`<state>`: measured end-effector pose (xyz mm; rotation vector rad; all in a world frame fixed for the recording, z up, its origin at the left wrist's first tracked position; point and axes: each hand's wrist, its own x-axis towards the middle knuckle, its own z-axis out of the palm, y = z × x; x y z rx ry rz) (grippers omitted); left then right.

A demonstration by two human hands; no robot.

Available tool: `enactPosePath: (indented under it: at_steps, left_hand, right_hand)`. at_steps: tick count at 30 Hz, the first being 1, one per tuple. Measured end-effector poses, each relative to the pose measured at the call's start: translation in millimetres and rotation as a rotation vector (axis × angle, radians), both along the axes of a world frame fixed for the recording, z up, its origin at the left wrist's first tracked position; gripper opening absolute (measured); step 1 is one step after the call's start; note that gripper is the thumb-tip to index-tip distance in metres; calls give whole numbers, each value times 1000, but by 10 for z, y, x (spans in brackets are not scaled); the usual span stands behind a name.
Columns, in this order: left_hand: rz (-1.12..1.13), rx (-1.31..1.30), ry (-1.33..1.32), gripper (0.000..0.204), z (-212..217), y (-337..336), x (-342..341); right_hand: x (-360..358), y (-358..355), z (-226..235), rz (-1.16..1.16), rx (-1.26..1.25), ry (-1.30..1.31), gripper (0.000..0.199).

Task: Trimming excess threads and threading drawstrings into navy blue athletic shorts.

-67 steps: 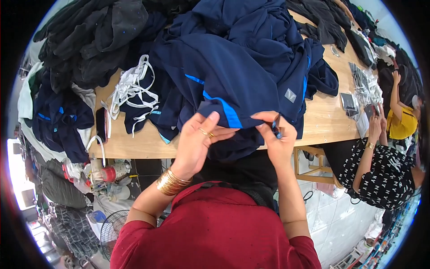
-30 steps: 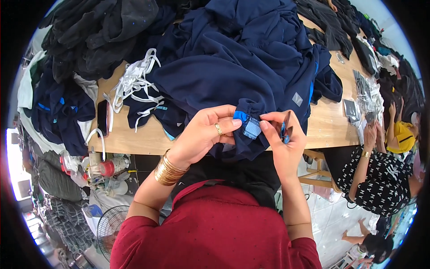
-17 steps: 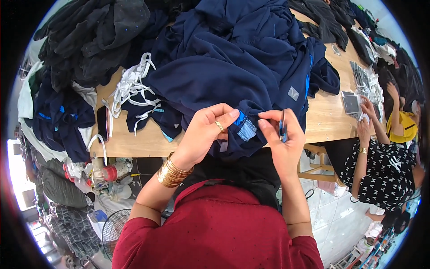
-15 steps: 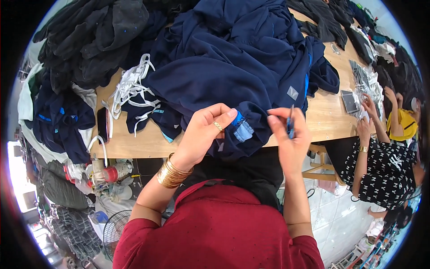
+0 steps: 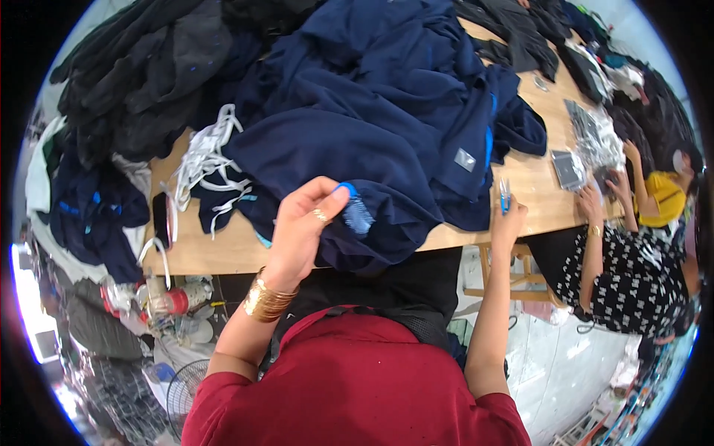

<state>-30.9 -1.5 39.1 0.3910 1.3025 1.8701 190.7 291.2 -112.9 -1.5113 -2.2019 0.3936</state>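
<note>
My left hand pinches the edge of a navy garment between thumb and fingers. A gathered light-blue patch shows at that edge, with a bright blue strip under the thumb. The garment spreads in thick folds over the table and droops past its front edge. Off to the right, by the table's front edge, my right hand is closed around small blue-handled thread snips, blades pointing away from me. The snips are apart from the cloth.
White cords lie in a tangle left of the garment, near a phone. Black clothes are heaped at far left. On the wooden table, clear packets lie at right, beside people working there. A fan stands at lower left.
My right hand, with the snips, has moved away from the garment toward the right. My left hand keeps its pinch, and the light-blue patch is turned and appears slightly farther left.
</note>
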Motion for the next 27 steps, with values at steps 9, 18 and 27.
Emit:
enactPosePath:
  at_steps: [9,18,27]
  left_hand:
    - [87,31,217,15,39,13,93]
    - [126,32,236,18,-17,-11,80]
    - [171,20,284,24,-164,-162,-12]
  right_hand:
    - [-122,104,45,32,265,-126,44]
    - [-1061,-1464,1780,828,109,517,21]
    - [-1419,-1863,1740,1001,143,510,22]
